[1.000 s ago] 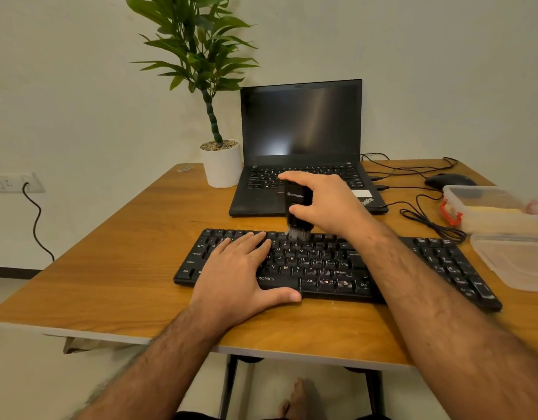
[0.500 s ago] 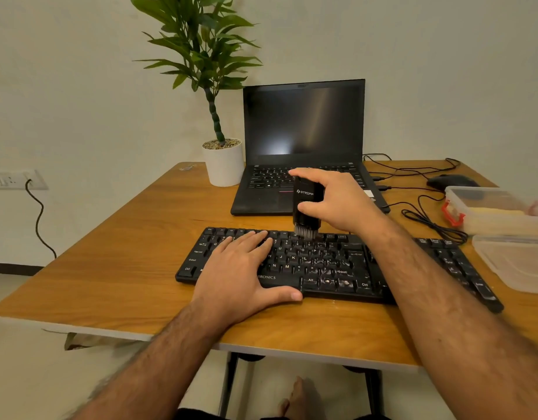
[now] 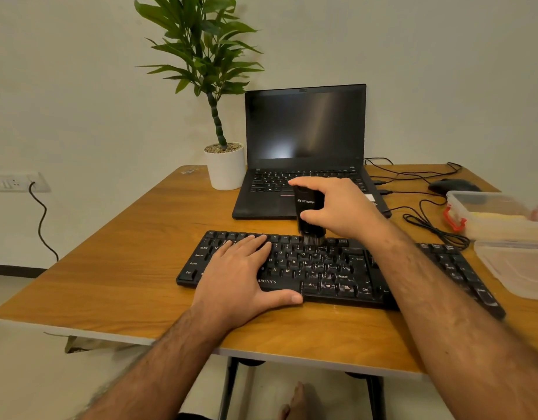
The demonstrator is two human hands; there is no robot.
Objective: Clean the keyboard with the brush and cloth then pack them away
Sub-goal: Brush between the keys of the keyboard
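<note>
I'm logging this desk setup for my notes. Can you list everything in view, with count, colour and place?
keyboard: 1, black, front middle of the table
brush: 1, black, upright, bristles on the keyboard's top rows
laptop: 1, black, open, screen dark, behind the keyboard
potted plant: 1, green in a white pot, left of the laptop
mouse: 1, black, back right
cables: several, black, right of the laptop
container: 1, clear with a red clip, right edge
lid: 1, clear, in front of the container
table: 1, wood
wall socket: 1, white, left wall
left hand: flat on the keyboard
right hand: grips the brush
</note>
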